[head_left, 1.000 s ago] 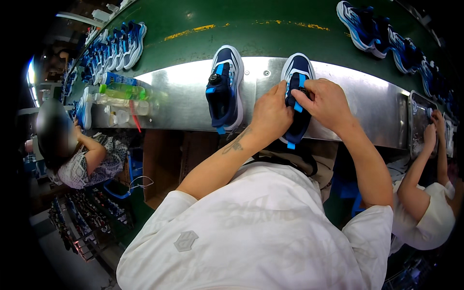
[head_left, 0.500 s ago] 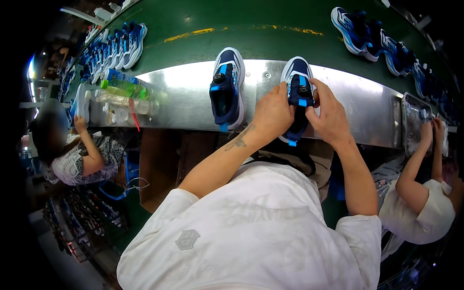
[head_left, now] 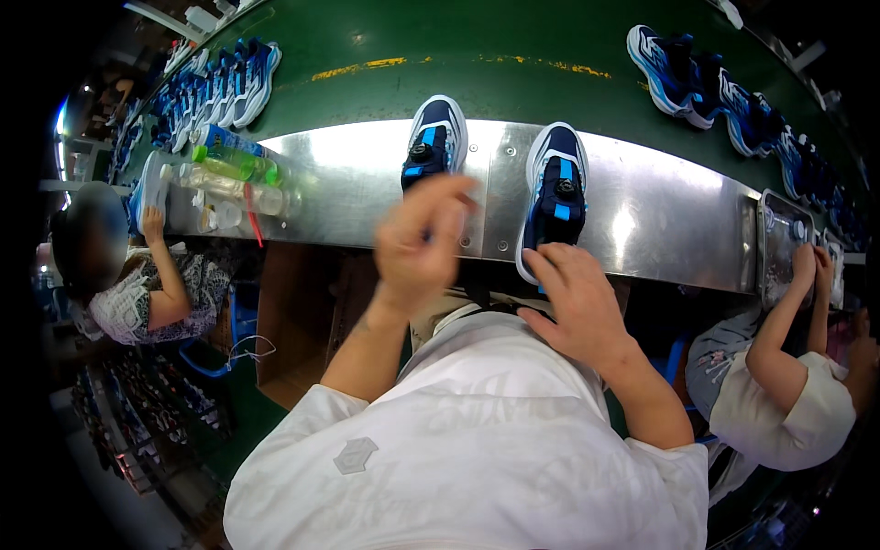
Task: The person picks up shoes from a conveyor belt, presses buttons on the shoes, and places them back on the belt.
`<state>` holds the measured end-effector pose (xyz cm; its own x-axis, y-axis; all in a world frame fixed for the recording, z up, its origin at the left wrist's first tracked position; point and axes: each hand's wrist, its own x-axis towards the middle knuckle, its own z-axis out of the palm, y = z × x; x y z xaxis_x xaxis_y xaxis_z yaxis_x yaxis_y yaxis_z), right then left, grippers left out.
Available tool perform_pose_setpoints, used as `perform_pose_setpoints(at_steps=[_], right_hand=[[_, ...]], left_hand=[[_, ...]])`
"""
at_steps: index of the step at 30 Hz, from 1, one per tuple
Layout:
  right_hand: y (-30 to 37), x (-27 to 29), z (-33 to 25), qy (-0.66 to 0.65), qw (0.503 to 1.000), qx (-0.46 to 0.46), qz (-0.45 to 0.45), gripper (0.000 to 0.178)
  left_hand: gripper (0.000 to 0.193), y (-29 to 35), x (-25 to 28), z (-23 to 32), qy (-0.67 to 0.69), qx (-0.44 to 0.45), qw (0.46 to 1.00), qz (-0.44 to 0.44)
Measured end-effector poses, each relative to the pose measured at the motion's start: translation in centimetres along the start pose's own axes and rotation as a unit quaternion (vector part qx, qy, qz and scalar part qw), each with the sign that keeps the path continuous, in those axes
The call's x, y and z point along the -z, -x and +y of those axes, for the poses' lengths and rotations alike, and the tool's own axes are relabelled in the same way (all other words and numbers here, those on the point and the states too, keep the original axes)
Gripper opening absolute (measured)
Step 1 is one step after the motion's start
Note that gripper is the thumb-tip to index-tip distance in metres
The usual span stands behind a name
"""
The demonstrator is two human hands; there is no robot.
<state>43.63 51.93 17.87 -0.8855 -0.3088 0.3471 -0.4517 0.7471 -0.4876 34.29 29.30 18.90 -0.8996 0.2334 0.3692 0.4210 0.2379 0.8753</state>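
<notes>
Two navy sneakers with white soles, light-blue straps and black dials lie on the metal ledge in front of me, toes pointing away. Over the rear of the left sneaker (head_left: 437, 124) hovers my left hand (head_left: 417, 247), its fingers bent and smeared by motion; the heel is hidden behind it. My right hand (head_left: 582, 307) is at the heel of the right sneaker (head_left: 556, 174), fingers stretched out and thumb apart. Its fingertips touch or nearly touch the heel collar, and it does not grip the shoe.
Plastic bottles (head_left: 234, 165) lie on the metal ledge (head_left: 660, 206) to the left. Rows of similar sneakers (head_left: 243, 87) stand on the green belt (head_left: 477, 46) at both sides. A metal tray (head_left: 775, 238) is at right. Co-workers (head_left: 151, 293) sit on either side of me.
My left hand has left the right sneaker and moved left to the other one. My right hand has slid back from the strap to the heel and loosened; the right sneaker has shifted slightly.
</notes>
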Motion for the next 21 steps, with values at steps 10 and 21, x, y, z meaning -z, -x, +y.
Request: perform_pose_setpoints(at_steps=[10,21], right_hand=[[-7.9,-2.5,3.1,0.002,0.971,0.186,-0.152,0.077],[-14.6,-4.6,2.2,0.118,0.966,0.037,-0.229,0.051]], left_hand=[[0.068,-2.3,2.4,-9.0,0.013,0.289,0.957,0.040],[0.025,-4.1,4.5,-17.9,-0.224,0.083,0.938,0.249]])
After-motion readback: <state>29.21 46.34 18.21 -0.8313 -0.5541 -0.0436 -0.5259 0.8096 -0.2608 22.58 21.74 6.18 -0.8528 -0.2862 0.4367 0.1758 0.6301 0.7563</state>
